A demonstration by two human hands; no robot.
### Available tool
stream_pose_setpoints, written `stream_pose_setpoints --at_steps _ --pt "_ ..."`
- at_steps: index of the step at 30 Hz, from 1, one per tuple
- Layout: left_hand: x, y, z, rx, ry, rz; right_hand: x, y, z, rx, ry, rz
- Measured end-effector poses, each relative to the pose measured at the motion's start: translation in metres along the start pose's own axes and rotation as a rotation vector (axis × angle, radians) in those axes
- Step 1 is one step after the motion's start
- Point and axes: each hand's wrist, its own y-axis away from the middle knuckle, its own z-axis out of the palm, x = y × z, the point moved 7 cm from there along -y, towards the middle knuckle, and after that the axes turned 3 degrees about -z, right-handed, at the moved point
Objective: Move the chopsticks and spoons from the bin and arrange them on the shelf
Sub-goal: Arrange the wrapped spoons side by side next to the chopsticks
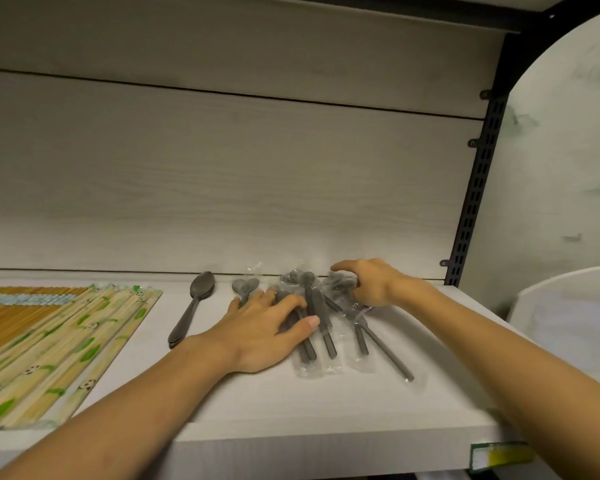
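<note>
Pale wood-grain shelf [274, 403] with a matching back panel and a black slotted upright [475, 188] at right. Wrapped chopsticks [59, 344] lie in rows at the left end. An unwrapped stack of dark spoons [196, 304] lies beside them. Plastic-wrapped dark spoons [321, 336] lie fanned at centre. Left hand [262, 336] rests flat on their handles, fingers spread and nearly straight. Right hand [368, 284] has its fingers curled over the wrapped bowls at the rear; whether it grips them cannot be told. A price label [499, 457] sits on the shelf edge.
</note>
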Motion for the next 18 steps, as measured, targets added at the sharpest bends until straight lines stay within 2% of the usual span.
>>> stream_pose_setpoints --at_steps 5,7,10,14,18 --pt "-0.006 -0.003 0.004 -0.017 0.027 0.001 -0.006 -0.007 0.011 -0.141 0.024 -0.067" --pt "-0.006 -0.003 0.004 -0.009 0.03 0.007 -0.004 -0.009 0.01 -0.118 0.015 -0.082" --pt "-0.005 -0.003 0.002 0.006 0.043 0.016 -0.004 -0.009 0.004 0.015 0.034 -0.104" --pt "-0.007 -0.005 0.002 0.013 0.073 0.023 -0.01 -0.003 -0.021 0.229 0.178 -0.158" --pt "-0.009 -0.006 0.003 0.015 0.077 0.028 0.005 0.004 -0.049 0.419 0.147 -0.079"
